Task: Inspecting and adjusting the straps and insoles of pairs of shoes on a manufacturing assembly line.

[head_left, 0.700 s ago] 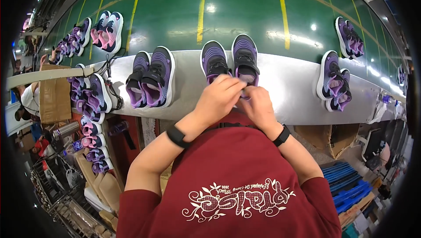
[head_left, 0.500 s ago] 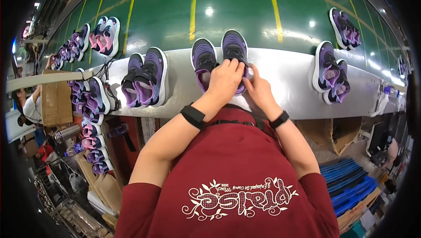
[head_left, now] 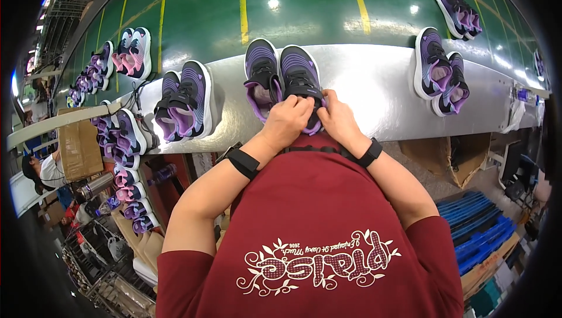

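A pair of black and purple sneakers stands on the metal ledge in front of me, toes pointing away. On the right sneaker (head_left: 299, 63), my left hand (head_left: 287, 121) pinches the upper around the strap and tongue, its fingertips bunched together. My right hand (head_left: 339, 121) grips the same shoe's right collar edge, thumb and fingers bent. The heel comes close to my shirt, and the hands partly cover the opening. Beside it, the left sneaker (head_left: 261, 60) is untouched, its strap folded up at the opening and its purple lining showing.
The metal ledge (head_left: 363, 78) borders a green belt (head_left: 304, 7) with yellow lines. Another sneaker pair (head_left: 186, 98) stands left, and one (head_left: 436, 69) right. More shoes line the far left, by a cardboard box (head_left: 85, 148). Blue crates (head_left: 480, 242) lie low at right.
The right sneaker has come nearer to my body, and its toe now sits behind the left one's. My fingers have shifted towards the opening, uncovering the black strap. The whole view has turned slightly.
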The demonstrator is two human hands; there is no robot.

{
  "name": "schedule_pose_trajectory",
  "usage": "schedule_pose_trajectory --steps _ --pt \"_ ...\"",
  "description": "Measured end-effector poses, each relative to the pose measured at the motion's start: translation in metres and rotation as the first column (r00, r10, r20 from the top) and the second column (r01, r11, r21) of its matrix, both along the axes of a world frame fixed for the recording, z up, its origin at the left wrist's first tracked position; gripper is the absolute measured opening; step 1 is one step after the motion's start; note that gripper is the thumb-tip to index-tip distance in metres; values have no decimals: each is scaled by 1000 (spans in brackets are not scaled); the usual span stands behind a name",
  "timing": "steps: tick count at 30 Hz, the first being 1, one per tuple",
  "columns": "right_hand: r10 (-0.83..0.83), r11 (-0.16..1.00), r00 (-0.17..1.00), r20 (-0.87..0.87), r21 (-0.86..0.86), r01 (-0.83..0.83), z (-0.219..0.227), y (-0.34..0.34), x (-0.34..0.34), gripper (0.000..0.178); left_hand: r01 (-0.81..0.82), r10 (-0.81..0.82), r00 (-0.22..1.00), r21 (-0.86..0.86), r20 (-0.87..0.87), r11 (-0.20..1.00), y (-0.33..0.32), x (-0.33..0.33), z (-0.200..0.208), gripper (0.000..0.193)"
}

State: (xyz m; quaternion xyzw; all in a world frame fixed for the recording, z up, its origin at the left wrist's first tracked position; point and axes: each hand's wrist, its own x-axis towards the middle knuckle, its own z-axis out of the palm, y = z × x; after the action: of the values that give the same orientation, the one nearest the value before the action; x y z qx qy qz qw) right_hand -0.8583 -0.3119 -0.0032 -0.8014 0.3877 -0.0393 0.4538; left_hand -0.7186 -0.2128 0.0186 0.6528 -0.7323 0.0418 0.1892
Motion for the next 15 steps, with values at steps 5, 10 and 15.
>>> schedule_pose_trajectory --steps 5,10,15 --pt "61 997 998 4 -47 -61 -3 1 -4 37 22 -25 999 127 23 992 -2 1 11 27" --pt "15 927 998 58 -376 8 37 -6 -3 34 -221 157 922 -148 -355 964 -34 36 72 15" --pt "172 905 981 93 -409 -120 116 8 -2 36 -567 450 424 157 -786 809 -86 86 73 37"
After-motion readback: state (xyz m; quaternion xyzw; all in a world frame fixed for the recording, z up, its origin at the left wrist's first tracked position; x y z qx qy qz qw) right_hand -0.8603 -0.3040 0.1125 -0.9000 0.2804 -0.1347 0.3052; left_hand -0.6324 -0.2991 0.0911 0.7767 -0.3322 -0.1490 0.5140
